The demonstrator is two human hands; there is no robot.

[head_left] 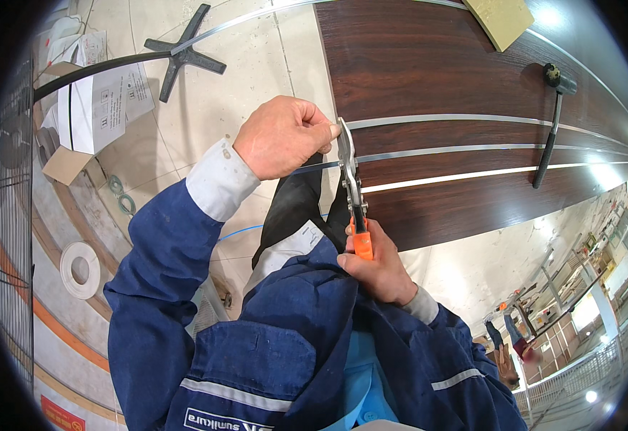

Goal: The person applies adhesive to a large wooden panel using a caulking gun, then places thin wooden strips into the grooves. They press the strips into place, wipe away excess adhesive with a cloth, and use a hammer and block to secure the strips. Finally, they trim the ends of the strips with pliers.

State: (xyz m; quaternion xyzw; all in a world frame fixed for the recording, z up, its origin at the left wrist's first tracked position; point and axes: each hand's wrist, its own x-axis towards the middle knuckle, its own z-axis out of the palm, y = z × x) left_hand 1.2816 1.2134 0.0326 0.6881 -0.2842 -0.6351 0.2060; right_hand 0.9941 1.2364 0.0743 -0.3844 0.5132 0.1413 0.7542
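We note the right hand [379, 266] clamped on orange-handled snips [352, 187] at the dark wood panel's [458, 144] near edge. Beyond the snips, the left hand [282, 136] pinches a metal strip [443, 118]. We judge trimming underway; squaring the blades comes next.

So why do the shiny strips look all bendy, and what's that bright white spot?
Head view: the fisheye lens curves the metal strips near the rim; light glares off the dark wood panel at right; the hands stay sharp.
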